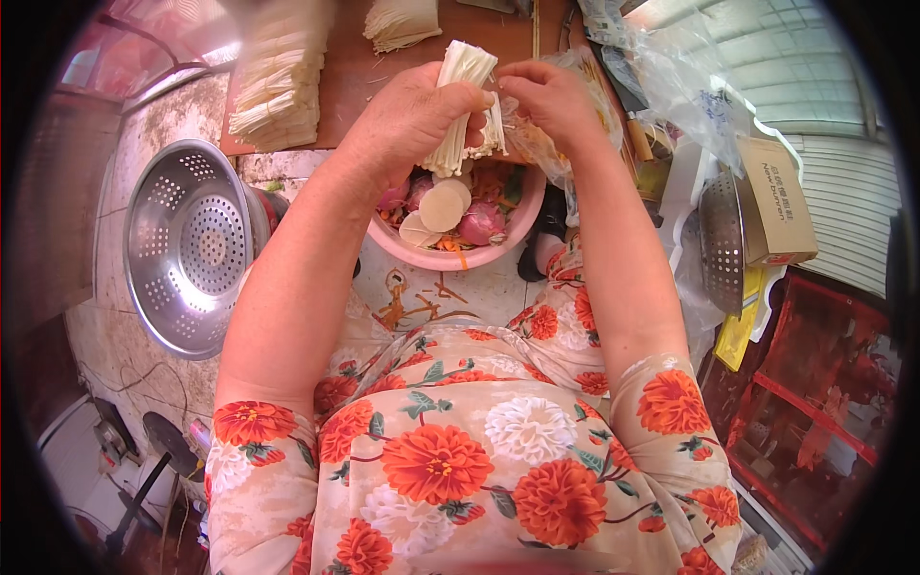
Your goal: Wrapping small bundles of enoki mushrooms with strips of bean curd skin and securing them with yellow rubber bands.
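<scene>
My left hand [424, 108] grips an upright bundle of white enoki mushrooms [467, 61] between thumb and fingers. More enoki strands [491, 133] hang just behind it, beside the fingers. My right hand [550, 100] is raised to the right of the bundle, fingertips bent towards it and a small gap apart from it. Whether those fingertips pinch anything is too fine to tell. Directly below is a pink plastic basin [460, 263] of vegetable scraps. Pale round slices [440, 208] and red onion pieces [482, 223] lie in it.
On the brown table [359, 86] stand a tall enoki stack [280, 86] and a smaller pile [402, 25]. A knife [636, 133] lies at its right edge, near plastic bags [690, 93]. A steel colander [187, 251] stands left; a cardboard box [780, 201] sits right. Peelings [424, 305] litter the floor.
</scene>
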`<state>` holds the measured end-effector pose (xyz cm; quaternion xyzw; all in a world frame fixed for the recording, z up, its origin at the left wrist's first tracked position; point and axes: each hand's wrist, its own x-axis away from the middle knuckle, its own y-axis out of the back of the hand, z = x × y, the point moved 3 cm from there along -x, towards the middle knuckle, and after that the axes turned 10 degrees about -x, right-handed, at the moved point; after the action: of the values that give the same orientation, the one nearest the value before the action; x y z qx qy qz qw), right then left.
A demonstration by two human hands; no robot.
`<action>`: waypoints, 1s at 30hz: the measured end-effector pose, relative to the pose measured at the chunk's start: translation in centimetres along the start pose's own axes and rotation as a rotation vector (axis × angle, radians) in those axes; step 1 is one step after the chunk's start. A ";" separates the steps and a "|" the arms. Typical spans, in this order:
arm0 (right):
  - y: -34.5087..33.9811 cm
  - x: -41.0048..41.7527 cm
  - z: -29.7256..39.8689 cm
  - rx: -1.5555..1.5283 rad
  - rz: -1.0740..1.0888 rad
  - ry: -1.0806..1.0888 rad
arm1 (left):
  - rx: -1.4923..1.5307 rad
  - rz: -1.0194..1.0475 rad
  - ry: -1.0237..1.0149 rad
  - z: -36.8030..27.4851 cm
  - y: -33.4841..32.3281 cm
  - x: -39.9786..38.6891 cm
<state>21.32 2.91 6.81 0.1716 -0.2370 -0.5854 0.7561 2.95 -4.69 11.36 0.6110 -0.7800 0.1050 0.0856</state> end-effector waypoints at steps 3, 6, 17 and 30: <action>1.5 3.9 3.9 -0.685 0.172 -0.013 | 0.029 0.026 0.025 -0.1 -0.9 0.5; 1.8 5.9 5.0 -0.814 0.255 0.101 | 0.008 0.112 0.059 0.3 -1.6 0.5; 2.2 7.4 5.7 -0.110 0.057 0.477 | -0.181 0.229 -0.093 0.8 -3.5 0.3; 1.7 7.9 5.4 -0.227 0.095 0.332 | -0.192 0.270 -0.162 0.9 -3.2 0.2</action>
<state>21.29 -4.22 13.49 0.1681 -0.0496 -0.5359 0.8259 6.00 -5.85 10.74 0.4963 -0.8656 -0.0092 0.0658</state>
